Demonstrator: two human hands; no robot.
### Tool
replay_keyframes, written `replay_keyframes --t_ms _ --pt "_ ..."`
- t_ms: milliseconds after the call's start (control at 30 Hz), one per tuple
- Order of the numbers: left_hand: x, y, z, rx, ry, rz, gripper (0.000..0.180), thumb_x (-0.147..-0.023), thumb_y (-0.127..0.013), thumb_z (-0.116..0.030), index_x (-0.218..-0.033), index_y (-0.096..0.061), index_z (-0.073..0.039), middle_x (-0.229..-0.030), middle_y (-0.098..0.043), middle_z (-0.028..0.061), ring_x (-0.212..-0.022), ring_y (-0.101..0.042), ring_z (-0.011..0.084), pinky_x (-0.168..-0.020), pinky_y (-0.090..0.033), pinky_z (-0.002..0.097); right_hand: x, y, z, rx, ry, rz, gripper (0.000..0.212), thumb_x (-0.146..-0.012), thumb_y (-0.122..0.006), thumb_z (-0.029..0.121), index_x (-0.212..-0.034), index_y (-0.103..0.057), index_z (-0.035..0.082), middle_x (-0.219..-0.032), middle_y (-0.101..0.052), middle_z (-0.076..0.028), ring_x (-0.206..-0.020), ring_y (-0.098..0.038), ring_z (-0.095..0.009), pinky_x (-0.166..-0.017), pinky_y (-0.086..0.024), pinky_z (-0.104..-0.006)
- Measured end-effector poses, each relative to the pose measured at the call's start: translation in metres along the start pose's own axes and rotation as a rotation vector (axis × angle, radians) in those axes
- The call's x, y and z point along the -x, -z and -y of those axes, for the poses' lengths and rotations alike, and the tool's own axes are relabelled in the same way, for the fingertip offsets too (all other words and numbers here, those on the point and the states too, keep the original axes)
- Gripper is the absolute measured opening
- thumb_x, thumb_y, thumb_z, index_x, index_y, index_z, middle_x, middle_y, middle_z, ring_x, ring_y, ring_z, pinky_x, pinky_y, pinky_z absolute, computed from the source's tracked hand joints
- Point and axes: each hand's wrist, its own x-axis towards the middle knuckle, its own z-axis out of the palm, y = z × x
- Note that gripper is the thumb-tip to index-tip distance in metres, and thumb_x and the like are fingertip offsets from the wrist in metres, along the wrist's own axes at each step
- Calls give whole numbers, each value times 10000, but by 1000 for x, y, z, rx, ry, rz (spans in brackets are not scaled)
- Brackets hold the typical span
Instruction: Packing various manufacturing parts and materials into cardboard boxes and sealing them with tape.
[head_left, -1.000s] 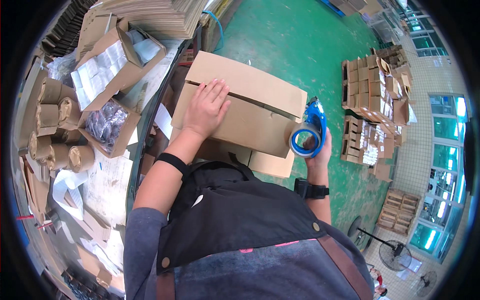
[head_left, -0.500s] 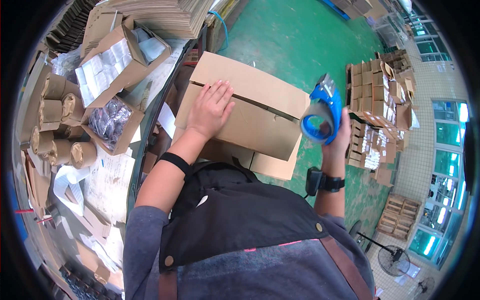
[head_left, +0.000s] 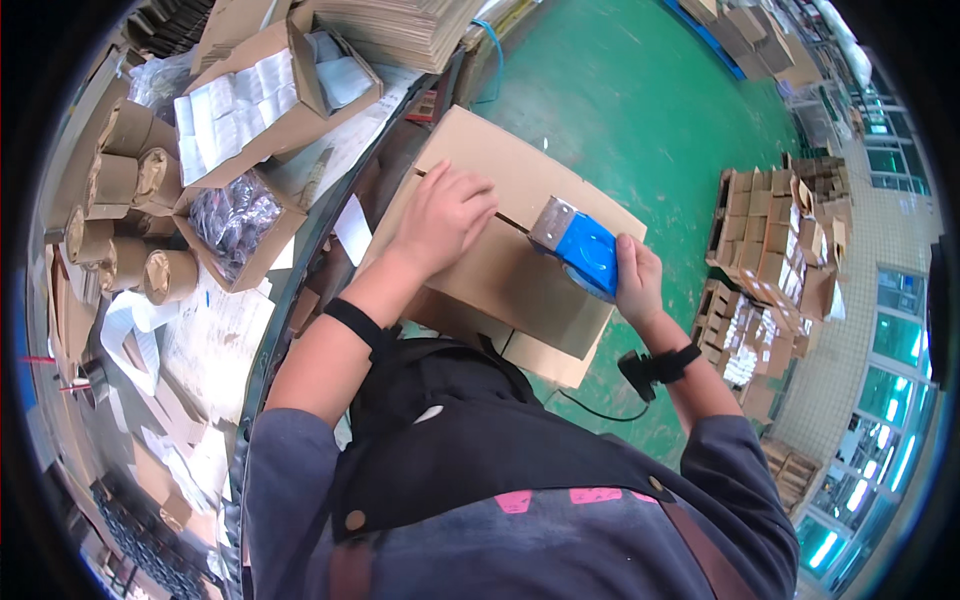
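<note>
A brown cardboard box point(head_left: 530, 290) stands in front of me with its top flaps folded over and a narrow gap along the seam. My left hand point(head_left: 445, 220) lies on the flaps across that seam, its fingers slightly bent and nothing in its grasp. In my right hand point(head_left: 638, 275) is a blue tape dispenser point(head_left: 590, 252), gripped at its right side. The dispenser's metal end hangs over the seam near the middle of the box. Whether it touches the cardboard I cannot tell. The tape roll is mostly hidden beneath it.
A workbench point(head_left: 215, 350) on the left carries paper-wrapped rolls point(head_left: 170, 275), an open box of white packets point(head_left: 240, 110) and a box of dark plastic bags point(head_left: 240, 225). Stacked flat cardboard point(head_left: 410, 30) lies behind. Pallets of cartons point(head_left: 765, 230) stand on the green floor at right.
My right hand has brought the tape dispenser left over the box and turned it, metal end toward the seam. My left hand stays on the flaps, its fingers more bent. The view has shifted.
</note>
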Motion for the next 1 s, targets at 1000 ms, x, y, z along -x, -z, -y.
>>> replay_keyframes --t_ms 1000 --pt "-53 7 -33 1446 1126 620 204 -950 -566 -211 -976 -658 -31 -891 -684 63 -812 -647 151 -693 -538 310 2 4 7 96 64 -17 377 -978 -453 239 -682 -506 11 -524 -399 -110 -454 -410 -187 -467 -349 -339"
